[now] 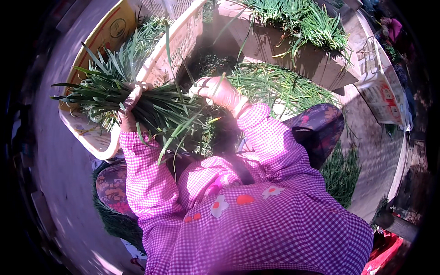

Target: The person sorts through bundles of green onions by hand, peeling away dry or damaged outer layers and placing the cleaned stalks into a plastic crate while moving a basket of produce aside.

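Observation:
My left hand is closed around a thick bunch of garlic chives. The bunch lies sideways across my lap, with leaf ends sticking out on both sides of the fist. To its right, my right hand has its fingers pinched together beside a few long loose blades. What those fingers hold, if anything, is too small to make out. Behind my left hand stands a pale plastic crate with more chives inside.
A wooden board at the far side bears neat chives. Loose blades are scattered in front of it. More chives lie beside my right knee. A white printed box or crate stands at the far right.

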